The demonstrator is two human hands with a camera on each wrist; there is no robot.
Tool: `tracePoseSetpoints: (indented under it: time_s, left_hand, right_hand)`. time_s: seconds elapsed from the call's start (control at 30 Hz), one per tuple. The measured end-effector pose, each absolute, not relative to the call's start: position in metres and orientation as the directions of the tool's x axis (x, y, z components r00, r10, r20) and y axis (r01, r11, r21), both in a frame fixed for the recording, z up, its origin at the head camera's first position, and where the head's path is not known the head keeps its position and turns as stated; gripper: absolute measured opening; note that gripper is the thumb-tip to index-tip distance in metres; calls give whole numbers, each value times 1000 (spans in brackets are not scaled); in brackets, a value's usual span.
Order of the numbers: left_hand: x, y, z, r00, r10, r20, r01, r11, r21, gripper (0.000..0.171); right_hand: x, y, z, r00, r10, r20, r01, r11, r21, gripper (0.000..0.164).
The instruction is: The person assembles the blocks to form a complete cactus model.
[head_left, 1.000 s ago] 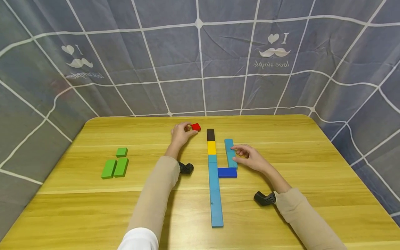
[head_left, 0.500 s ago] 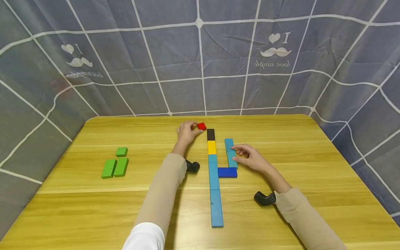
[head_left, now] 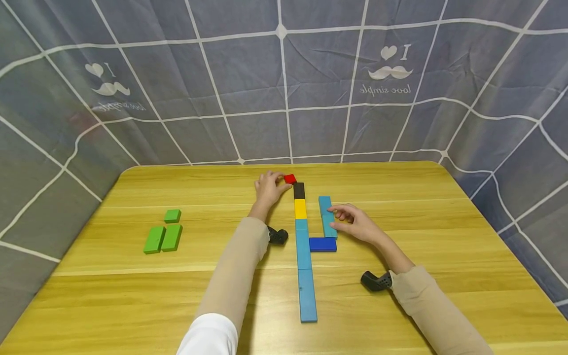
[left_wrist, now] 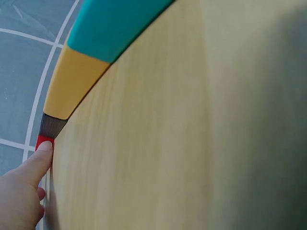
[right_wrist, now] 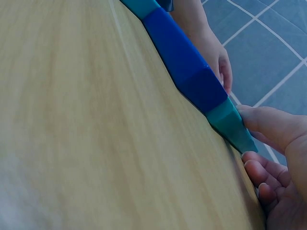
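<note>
My left hand (head_left: 268, 190) pinches a small red block (head_left: 290, 178) between thumb and fingers, close to the far end of a row of blocks. In the left wrist view, the thumb lies on the red block (left_wrist: 45, 141) right at the black block (left_wrist: 53, 125). The row runs toward me: black, yellow (head_left: 300, 209), then several light blue blocks (head_left: 303, 249). A dark blue block (head_left: 323, 244) juts right from it. Two light blue blocks (head_left: 325, 204) lead away from its far right corner. My right hand (head_left: 355, 223) rests loosely curled beside them, thumb and index fingertips at their right side.
Three green blocks (head_left: 154, 240) lie on the left part of the wooden table (head_left: 106, 296). A grey curtain (head_left: 248, 88) with white lines hangs behind the table and along its sides. Black wrist devices (head_left: 375, 281) sit below both hands.
My left hand has carried the red block to the right, from left of the row to the corner of the black block. The right hand has stayed in place.
</note>
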State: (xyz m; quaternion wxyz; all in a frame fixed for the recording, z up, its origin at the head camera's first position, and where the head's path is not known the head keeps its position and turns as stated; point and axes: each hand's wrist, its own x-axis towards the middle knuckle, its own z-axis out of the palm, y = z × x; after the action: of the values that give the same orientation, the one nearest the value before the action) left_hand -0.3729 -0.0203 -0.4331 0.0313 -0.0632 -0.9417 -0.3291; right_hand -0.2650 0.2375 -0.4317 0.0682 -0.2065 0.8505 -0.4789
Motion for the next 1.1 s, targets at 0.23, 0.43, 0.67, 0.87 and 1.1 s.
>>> tracePoseSetpoints:
  time_s: [0.23,0.43,0.67,0.87,1.1]
  left_hand:
    - [-372,-27,-435,-971,186,150,239,702,671,47]
    - [-368,-28,-431,-955,273,115,282,719,635,50]
    - [-366,-20,-429,-949,310,53,282,767,576,59]
    - [-367,-16,-429,-945,324,49,295,775,559,60]
    - [-369,-14,-430,-935,353,40,314,768,559,57]
  right_hand:
    - [-265,237,-433,-904,-417,93,-297,458,-838,39]
    - [-261,234,-426,-900,-425,102,-308,452,-837,37]
    - [-249,225,-401,-903,-425,62,-274,458,-846,38]
    - [-249,224,-400,-904,-422,64,-276,465,-841,38]
    - [-248,224,-400,-906,-416,76,-284,466,-838,38]
